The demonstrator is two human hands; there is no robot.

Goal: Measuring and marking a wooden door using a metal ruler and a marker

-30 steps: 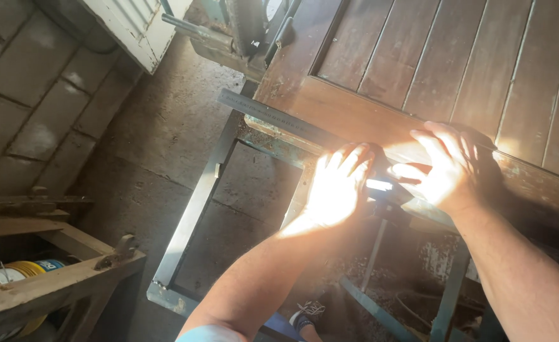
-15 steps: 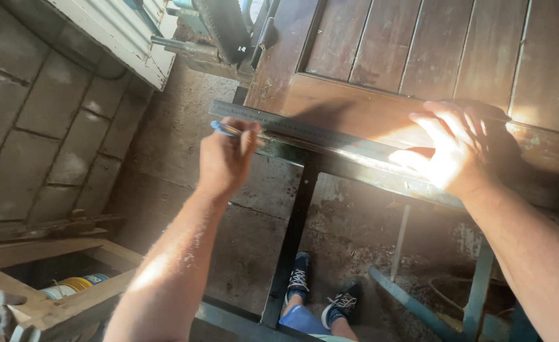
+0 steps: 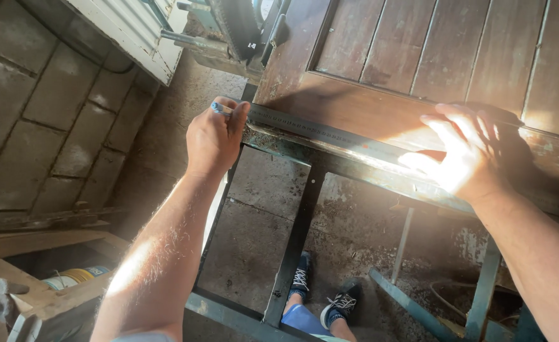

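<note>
Brown wooden door, panelled and worn, was laid flat on a rusty metal frame over a concrete floor; a block wall was seen at left. A machine was set beyond the door's corner, and a wooden crate with a can stood lower left. Two shoes were glimpsed through the frame. A steel ruler was laid along the door's near edge. Its far end was met by the left hand, clenched around a blue pen. The right hand was spread flat, pressed on the ruler's other end and gripping nothing.
</note>
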